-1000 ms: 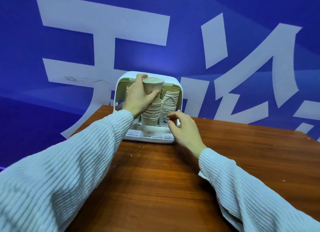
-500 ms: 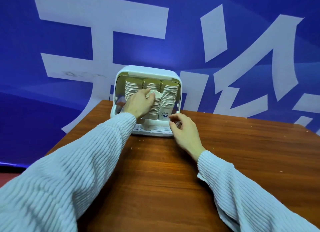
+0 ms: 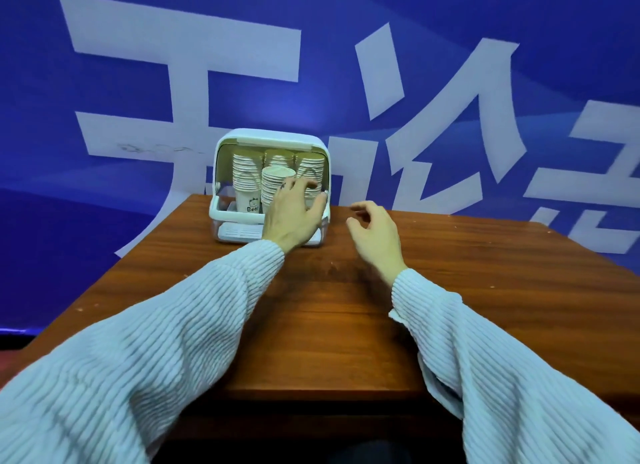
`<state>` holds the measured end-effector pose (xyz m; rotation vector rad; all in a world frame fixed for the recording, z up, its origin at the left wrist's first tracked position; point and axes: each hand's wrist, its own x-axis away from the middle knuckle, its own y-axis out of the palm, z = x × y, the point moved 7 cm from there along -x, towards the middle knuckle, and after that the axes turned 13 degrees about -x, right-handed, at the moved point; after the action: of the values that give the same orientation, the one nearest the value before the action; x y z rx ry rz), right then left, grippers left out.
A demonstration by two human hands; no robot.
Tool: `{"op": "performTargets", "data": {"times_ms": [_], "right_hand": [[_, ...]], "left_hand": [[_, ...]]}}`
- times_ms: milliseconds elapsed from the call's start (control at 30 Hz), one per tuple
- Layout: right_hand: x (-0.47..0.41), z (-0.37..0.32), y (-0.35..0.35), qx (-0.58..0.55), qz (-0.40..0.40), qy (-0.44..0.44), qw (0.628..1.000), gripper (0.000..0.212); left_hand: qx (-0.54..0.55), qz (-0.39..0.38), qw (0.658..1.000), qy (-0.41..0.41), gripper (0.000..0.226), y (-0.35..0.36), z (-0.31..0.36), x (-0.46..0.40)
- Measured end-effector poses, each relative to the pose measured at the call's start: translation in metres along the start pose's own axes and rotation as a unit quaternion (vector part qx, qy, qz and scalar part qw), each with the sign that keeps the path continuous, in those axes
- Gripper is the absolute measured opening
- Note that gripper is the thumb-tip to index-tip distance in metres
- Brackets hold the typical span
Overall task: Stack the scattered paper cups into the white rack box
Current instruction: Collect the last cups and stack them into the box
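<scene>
Left hand (image 3: 291, 217) sits slack-fingered at the front cup stack (image 3: 275, 186) inside the white rack box (image 3: 273, 138) at the table's (image 3: 346, 325) far edge, apparently steadying it. A moment ago it gripped those cups. Right hand (image 3: 375, 236), fingers loose and empty, has drifted off the box to its right.

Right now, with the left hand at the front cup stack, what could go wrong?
1. The left hand is spread against the front stack of cups; a careless pull-back could tip that tall stack out of the white rack box.
2. The box sits near the table's far edge, so a push could slide it backward.
3. The right hand hovers free, bracing nothing.
</scene>
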<state>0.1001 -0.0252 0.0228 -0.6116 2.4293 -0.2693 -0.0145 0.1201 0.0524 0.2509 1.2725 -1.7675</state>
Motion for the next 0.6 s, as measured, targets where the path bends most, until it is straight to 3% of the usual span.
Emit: {"op": "performTargets", "data": {"times_ms": [133, 333, 467, 600], "right_hand": [[0.014, -0.02, -0.023, 0.006, 0.01, -0.001, 1.0, 0.023], [0.018, -0.043, -0.017, 0.021, -0.019, -0.019, 0.999, 0.024], [0.001, -0.046, 0.007, 0.044, -0.053, -0.028, 0.997, 0.024], [-0.035, -0.053, 0.039, 0.089, -0.097, -0.044, 0.99, 0.036]], "left_hand": [[0.001, -0.022, 0.999, -0.041, 0.032, -0.023, -0.001, 0.018], [0.058, -0.09, 0.976, -0.192, 0.019, -0.02, -0.043, 0.037], [-0.029, -0.087, 0.98, -0.175, 0.02, -0.021, -0.066, 0.025], [-0.03, -0.082, 0.984, -0.159, 0.023, -0.025, -0.075, 0.004]]}}
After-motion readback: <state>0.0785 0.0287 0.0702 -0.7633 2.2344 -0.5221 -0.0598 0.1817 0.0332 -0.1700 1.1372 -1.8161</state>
